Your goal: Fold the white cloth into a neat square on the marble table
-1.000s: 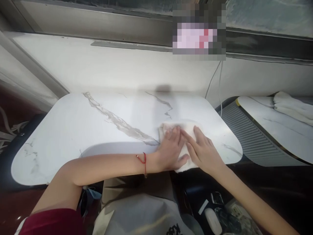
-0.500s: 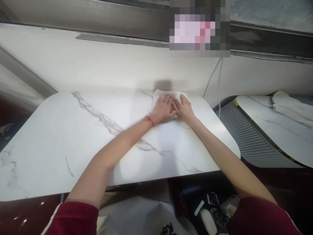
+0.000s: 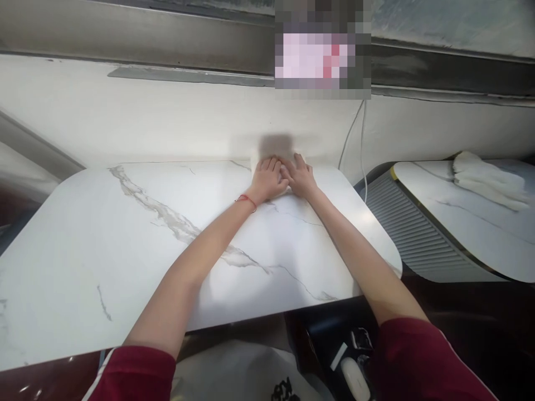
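Note:
A white cloth (image 3: 256, 161) lies at the far edge of the white marble-look table (image 3: 125, 234), against the wall, mostly hidden under my hands. My left hand (image 3: 265, 181) lies flat on it with fingers stretched out, a red string on its wrist. My right hand (image 3: 298, 177) rests flat beside it on the same cloth, fingers extended and touching those of the left. Both arms reach far forward across the table.
A second marble-look table (image 3: 468, 223) stands to the right with a folded white cloth (image 3: 487, 181) on it. A ribbed grey unit (image 3: 401, 228) sits between the tables. White cables (image 3: 355, 133) hang down the wall. Bags and small items lie below the near edge.
Both hands have pushed the cloth from the near right part of the table away to its far edge by the wall. My arms are now stretched out.

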Demonstrator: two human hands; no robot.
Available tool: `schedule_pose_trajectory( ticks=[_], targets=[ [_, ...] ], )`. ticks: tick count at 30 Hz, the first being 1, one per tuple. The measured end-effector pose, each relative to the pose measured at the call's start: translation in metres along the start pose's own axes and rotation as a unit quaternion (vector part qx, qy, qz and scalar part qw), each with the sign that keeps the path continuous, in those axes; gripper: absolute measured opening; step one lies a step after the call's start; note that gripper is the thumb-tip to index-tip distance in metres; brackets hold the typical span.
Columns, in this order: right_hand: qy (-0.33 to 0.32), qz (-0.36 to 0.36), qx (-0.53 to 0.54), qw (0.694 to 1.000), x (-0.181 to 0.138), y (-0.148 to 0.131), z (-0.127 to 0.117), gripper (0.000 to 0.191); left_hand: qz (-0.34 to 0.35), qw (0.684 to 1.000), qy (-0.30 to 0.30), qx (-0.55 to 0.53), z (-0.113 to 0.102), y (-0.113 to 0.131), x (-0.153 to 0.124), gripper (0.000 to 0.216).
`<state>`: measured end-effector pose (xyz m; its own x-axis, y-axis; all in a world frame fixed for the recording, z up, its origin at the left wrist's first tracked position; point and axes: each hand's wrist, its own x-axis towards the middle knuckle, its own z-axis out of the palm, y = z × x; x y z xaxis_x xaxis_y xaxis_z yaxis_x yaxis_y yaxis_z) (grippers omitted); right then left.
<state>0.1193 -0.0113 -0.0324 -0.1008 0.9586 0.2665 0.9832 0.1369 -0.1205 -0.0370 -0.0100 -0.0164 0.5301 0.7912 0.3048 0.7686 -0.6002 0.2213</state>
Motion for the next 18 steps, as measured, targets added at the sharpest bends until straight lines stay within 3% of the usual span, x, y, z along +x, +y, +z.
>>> schedule_pose_trajectory(
  ticks=[6, 11, 14, 18],
  targets=[
    [-0.008, -0.002, -0.021, 1.000, -0.006, -0.005, -0.004, 0.058, -0.002, 1.000, 0.001, 0.028, -0.005, 0.007, -0.012, 0.064],
    [-0.005, -0.051, -0.050, 0.997, -0.027, -0.002, -0.010, 0.060, 0.013, 0.998, -0.020, 0.055, -0.015, 0.017, -0.032, 0.067],
    [0.005, -0.081, -0.059, 0.995, -0.055, 0.006, -0.016, 0.060, 0.050, 0.996, -0.031, 0.061, -0.019, 0.030, -0.046, 0.069],
    [0.037, -0.092, -0.051, 0.994, -0.115, 0.022, -0.028, 0.059, 0.102, 0.992, -0.044, 0.063, -0.018, 0.063, -0.069, 0.073]
  ],
)
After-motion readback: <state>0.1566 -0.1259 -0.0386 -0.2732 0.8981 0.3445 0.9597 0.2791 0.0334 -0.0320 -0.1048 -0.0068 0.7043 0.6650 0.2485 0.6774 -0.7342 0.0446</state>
